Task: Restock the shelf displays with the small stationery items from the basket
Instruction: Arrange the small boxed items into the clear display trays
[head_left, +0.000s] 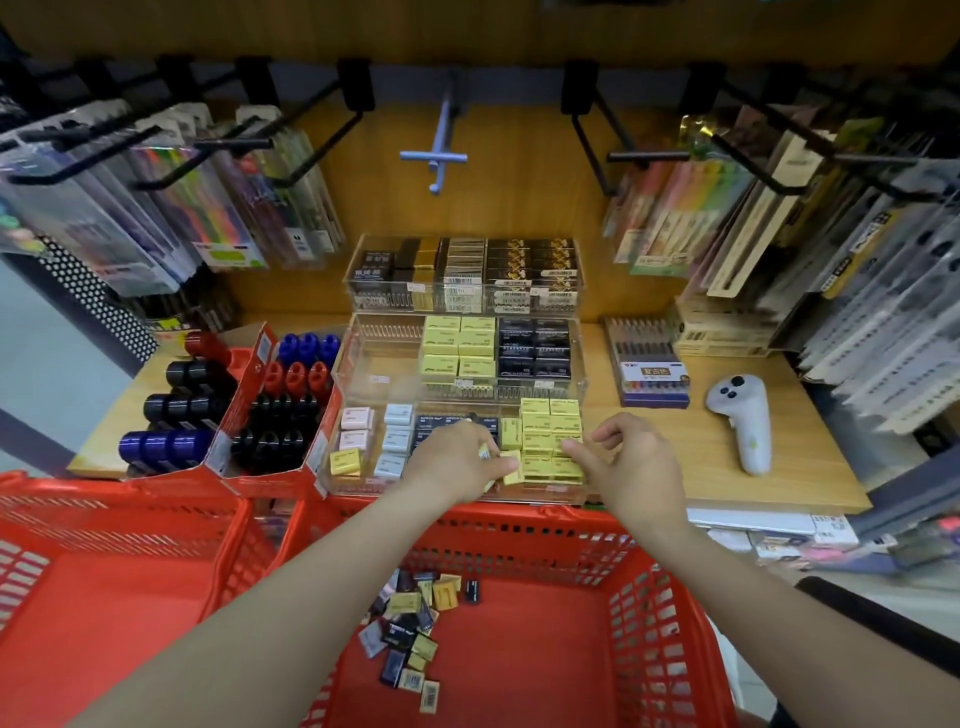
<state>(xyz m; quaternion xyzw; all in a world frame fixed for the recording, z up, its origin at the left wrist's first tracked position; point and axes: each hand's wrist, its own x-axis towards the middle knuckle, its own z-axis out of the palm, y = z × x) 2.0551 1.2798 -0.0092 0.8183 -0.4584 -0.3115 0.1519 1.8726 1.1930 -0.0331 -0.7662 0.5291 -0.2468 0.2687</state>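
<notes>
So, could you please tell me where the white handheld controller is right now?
In the head view, the white handheld controller lies on the wooden shelf, far right, just right of the boxed pen set and beyond the right hand.

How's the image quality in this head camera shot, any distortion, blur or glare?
Head view: strong wide-angle distortion bows the shelf edge and the red basket rim; hanging pen packs at the edges are smeared and soft; the centre stays sharp enough to show the left hand and right hand; lighting is even, with only faint glare on the clear tray.
</notes>
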